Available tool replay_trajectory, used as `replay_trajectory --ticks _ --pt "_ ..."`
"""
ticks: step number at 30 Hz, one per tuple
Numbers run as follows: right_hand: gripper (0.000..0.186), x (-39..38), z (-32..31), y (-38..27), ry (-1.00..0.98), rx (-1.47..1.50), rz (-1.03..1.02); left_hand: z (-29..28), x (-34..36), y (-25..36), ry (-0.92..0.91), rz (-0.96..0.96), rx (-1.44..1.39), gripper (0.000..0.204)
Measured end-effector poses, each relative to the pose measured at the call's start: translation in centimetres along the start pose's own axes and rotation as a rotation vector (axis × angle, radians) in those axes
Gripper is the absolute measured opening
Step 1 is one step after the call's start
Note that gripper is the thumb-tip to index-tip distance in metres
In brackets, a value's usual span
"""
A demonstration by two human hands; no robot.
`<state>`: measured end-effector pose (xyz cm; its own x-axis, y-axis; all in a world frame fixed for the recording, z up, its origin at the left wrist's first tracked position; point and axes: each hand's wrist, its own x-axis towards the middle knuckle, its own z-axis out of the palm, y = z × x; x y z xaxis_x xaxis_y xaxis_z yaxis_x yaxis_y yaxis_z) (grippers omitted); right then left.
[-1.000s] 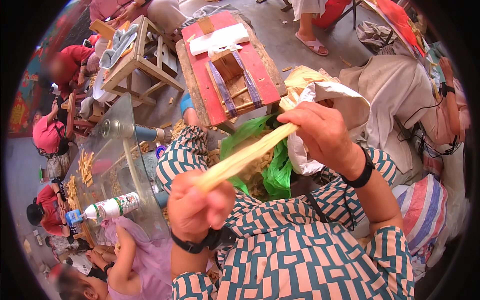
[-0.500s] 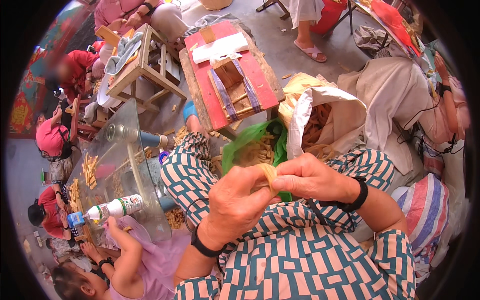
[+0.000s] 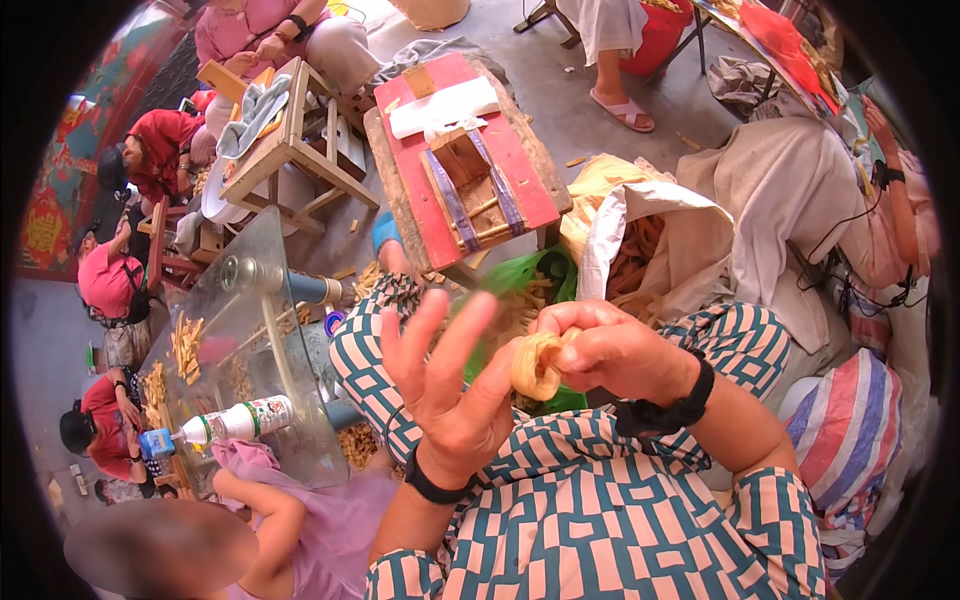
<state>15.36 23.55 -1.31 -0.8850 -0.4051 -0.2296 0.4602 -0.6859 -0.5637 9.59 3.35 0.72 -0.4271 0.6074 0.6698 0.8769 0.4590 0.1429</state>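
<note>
My right hand [image 3: 630,355] pinches a pale yellow strip coiled into a loose ring [image 3: 532,370], in front of my lap. My left hand [image 3: 445,385] is just left of it, fingers spread and raised, its thumb side touching or very near the coil. Below and behind the hands is a green plastic bag [image 3: 555,280] of pale pieces, with a white sack [image 3: 715,220] of yellow-brown strips at its right.
A red board [image 3: 525,180] with a wooden jig stands ahead. Left are a glass tabletop [image 3: 310,420] with bottles and pieces, a wooden stool [image 3: 350,185] and several co-workers. Right are draped cloth [image 3: 780,200], a striped sack [image 3: 850,430] and another person's arm.
The strip was stretched straight between both hands, then bunched as they came together; now it is a ring in my right fingers, and my left fingers have opened out.
</note>
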Motion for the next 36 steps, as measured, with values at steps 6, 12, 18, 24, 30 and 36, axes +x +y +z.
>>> replay_trajectory --ticks 6,12,18,24,30,36 --pt "0.018 0.1 -2.2 0.7 0.158 -0.105 -0.046 0.3 -0.2 0.1 -0.007 -0.133 -0.139 0.020" --pt "0.036 0.3 -0.7 0.4 0.180 -0.297 -0.221 -0.5 0.1 1.6 -0.286 -0.070 -0.026 0.020" --pt "0.044 0.6 -0.9 1.1 0.109 -0.341 -0.247 1.2 -1.6 0.9 -0.253 -0.824 -0.939 0.013" --pt "0.032 -1.1 -1.0 -0.2 0.205 -0.715 -0.226 1.3 -1.8 -2.1 -0.068 -1.269 -1.226 0.005" --pt "0.009 -1.7 -2.3 0.7 0.141 -1.533 -0.545 1.9 -3.4 -2.9 0.060 -1.294 -1.295 0.002" --pt "0.011 -1.7 -2.3 0.7 0.177 -1.812 -0.690 1.0 -3.0 -4.2 -0.150 -0.865 -0.843 0.025"
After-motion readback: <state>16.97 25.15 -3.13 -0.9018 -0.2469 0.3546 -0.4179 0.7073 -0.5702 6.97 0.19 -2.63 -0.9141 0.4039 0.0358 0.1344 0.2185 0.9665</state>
